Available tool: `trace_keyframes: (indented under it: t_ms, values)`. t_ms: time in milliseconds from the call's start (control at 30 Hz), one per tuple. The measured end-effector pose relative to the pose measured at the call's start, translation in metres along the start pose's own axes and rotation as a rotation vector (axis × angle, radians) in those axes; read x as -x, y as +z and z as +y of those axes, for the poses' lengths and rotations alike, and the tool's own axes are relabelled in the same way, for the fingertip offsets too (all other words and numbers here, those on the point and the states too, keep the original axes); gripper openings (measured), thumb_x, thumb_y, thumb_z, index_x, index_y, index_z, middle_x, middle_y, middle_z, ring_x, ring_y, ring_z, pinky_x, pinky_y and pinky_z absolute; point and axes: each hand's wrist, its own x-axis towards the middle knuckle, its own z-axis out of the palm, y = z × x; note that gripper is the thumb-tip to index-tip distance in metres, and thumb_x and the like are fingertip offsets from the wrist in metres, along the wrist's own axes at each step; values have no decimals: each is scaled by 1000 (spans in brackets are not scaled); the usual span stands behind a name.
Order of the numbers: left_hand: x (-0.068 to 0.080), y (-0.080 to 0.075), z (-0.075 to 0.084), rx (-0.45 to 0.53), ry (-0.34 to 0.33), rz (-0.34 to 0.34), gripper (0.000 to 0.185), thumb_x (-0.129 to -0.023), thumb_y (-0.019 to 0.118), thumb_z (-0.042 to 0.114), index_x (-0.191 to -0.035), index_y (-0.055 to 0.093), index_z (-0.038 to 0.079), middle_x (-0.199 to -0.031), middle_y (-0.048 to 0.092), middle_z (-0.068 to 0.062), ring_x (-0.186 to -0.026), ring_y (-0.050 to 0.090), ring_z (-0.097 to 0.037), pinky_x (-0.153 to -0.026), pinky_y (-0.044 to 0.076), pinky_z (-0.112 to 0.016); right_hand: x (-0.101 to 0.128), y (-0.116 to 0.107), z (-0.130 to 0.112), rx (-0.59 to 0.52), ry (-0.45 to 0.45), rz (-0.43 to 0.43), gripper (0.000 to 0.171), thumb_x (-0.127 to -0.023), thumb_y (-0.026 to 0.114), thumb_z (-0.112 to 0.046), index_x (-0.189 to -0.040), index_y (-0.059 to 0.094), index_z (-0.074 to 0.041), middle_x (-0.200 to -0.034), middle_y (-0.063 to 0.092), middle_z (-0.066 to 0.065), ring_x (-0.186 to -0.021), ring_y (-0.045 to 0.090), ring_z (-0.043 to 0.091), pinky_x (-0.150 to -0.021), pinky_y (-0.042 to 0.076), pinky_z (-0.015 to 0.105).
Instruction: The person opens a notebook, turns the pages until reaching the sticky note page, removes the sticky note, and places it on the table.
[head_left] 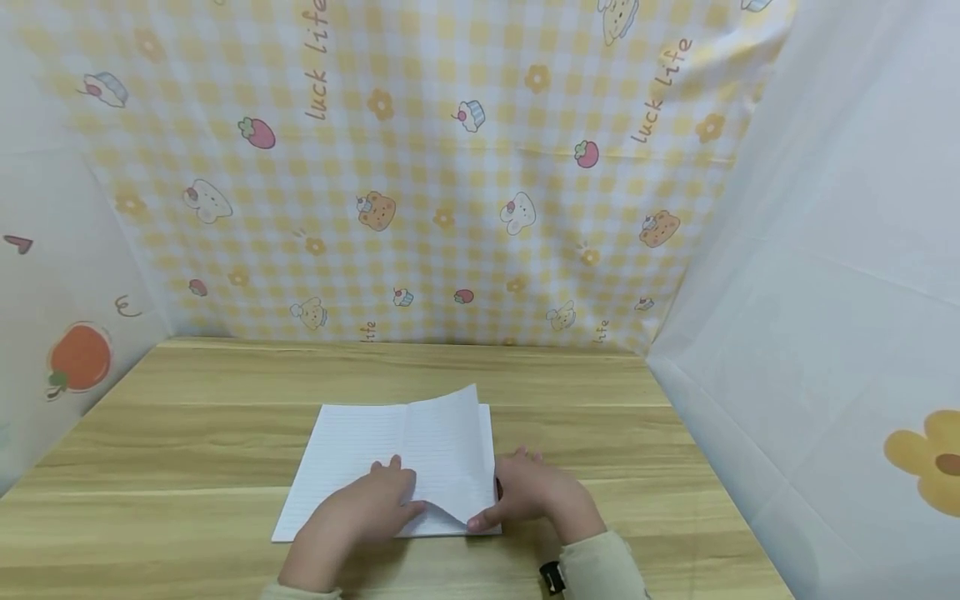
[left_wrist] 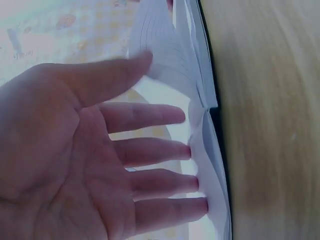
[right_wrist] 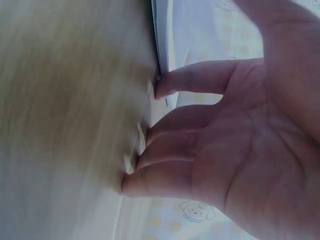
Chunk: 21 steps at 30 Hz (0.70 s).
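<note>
A lined notebook (head_left: 337, 450) lies spread on the wooden table in the head view. One page (head_left: 453, 442) on its right half is raised and bowed, its lower edge lifted off the sheets beneath. My left hand (head_left: 375, 504) rests across the middle near the lower edge; in the left wrist view its straight fingers (left_wrist: 160, 150) touch the paper. My right hand (head_left: 536, 492) is at the right edge, thumb by the raised page's lower corner. In the right wrist view, its fingers (right_wrist: 165, 180) reach down to the table beside the notebook, and most of the thumb is out of frame.
The wooden table (head_left: 187, 450) extends around the notebook. Behind it hangs a yellow checked cloth (head_left: 420, 167) with printed cartoons, and white cloth (head_left: 810, 250) borders the right side. A small black object (head_left: 552, 577) sits by the right sleeve.
</note>
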Motion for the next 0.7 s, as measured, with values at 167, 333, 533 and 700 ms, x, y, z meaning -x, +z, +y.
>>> trace_keyframes:
  t_ms: [167,333,533,700]
  values:
    - [-2,-1,-1,58,-15,54,44,-99,59,6,-137,58,-14,-147,55,-42,-139,53,-61,-115,42,-73,0,-1,-1,41,14,-10,47,-78,94,-44,-98,65,-13,-136,72,22,-149,36,66,-124,27,76]
    - [-4,5,4,-23,-39,221,76,-98,67,15,-161,33,-9,-154,46,-44,-133,57,-62,-99,55,-71,-2,-1,-4,97,32,-2,41,-84,89,-41,-82,59,-14,-140,68,27,-149,35,67,-124,29,75]
    - [-5,13,11,-448,-7,483,83,-90,80,11,-163,45,28,-177,25,-17,-160,25,-54,-109,31,-90,-5,0,-7,111,22,-16,39,-84,90,-40,-85,61,-14,-136,71,25,-148,38,66,-123,31,75]
    - [3,14,14,-580,26,426,14,-90,77,12,-99,84,21,-157,61,-9,-160,35,-45,-110,14,-96,-5,0,-8,91,37,-22,44,-83,90,-39,-106,69,-7,-142,68,27,-150,36,65,-125,29,74]
